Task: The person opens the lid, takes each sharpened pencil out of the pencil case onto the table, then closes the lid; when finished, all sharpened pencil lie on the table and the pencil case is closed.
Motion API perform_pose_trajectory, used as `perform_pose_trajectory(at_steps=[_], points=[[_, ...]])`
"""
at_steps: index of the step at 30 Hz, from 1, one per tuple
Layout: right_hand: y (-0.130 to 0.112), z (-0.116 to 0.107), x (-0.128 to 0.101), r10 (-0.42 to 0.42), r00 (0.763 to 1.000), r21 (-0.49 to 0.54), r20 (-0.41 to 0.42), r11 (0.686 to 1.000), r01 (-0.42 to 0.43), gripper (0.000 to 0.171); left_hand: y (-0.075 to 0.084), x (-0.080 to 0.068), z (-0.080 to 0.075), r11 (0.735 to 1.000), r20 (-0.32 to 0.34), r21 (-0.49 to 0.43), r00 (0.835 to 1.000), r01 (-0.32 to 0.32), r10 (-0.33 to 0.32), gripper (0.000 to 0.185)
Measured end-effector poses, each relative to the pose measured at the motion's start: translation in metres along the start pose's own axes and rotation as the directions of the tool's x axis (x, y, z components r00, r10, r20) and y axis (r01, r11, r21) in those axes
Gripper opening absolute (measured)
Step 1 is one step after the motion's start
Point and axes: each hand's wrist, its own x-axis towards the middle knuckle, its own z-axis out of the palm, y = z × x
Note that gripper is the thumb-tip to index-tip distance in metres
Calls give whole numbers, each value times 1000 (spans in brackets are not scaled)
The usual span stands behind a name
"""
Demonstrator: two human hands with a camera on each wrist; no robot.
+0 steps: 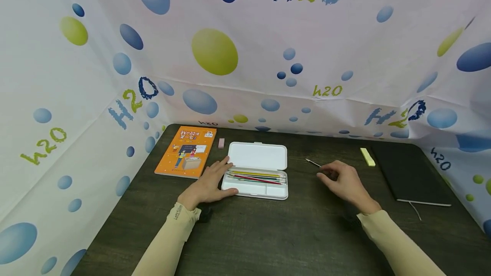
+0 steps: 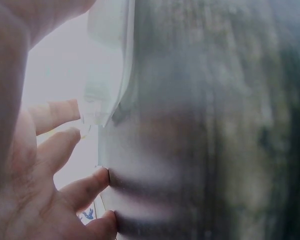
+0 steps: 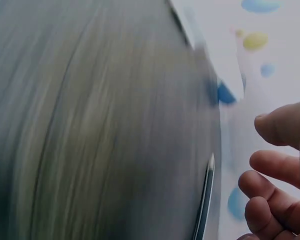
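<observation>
Nearest the front edge of the dark wood-grain counter point(image 1: 268, 233), two arms in beige sleeves reach in. The left hand point(image 1: 210, 184) lies flat with its fingers spread and relaxed against the left end of the open white plastic pencil case point(image 1: 258, 173), steadying it rather than gripping it. The case sits near the middle of the counter, its lid laid back toward the rear edge, and a row of coloured pencils point(image 1: 257, 176) lies in its tray.

The right hand point(image 1: 343, 180) rests to the right of the case, fingers loosely curled and holding nothing. Its fingertips are just beside a thin dark pencil with a pale tip point(image 1: 313, 162) that lies loose on the counter, apart from the case; the right wrist view shows that pencil point(image 3: 205, 200) close to the fingers but not yet pinched.

I'd judge the risk lies with that loose pencil: it is thin and round, so a nudge from a fingertip could roll it away toward the rear edge before it is caught. The case is light, too, and could slide if the flat left hand lifts.

Further back, toward the left rear corner, lie an orange paperback book point(image 1: 186, 151) and a small pink eraser point(image 1: 221, 142). Toward the right edge are a pale yellow eraser block point(image 1: 367, 156) and a black notebook point(image 1: 410, 174). None of these stands between either hand and the case. A white curtain printed with blue and green bubbles point(image 1: 245, 54) closes in the counter on three sides.
</observation>
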Motion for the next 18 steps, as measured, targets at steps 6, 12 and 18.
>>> perform_pose_trajectory(at_steps=[6, 12, 18], points=[[-40, 20, 13, -150, 987, 69, 58, 987, 146, 21, 0, -1, 0, 1000, 0, 6, 1000, 3, -3, 93], [-69, 40, 24, -293, 950, 87, 109, 955, 284, 19, 2, -1, -1, 1000, 0, 15, 1000, 10, -10, 92], [-74, 57, 25, -401, 895, -102, 195, 900, 425, 22, 4, 0, 0, 999, 12, 26, 999, 30, -31, 94]])
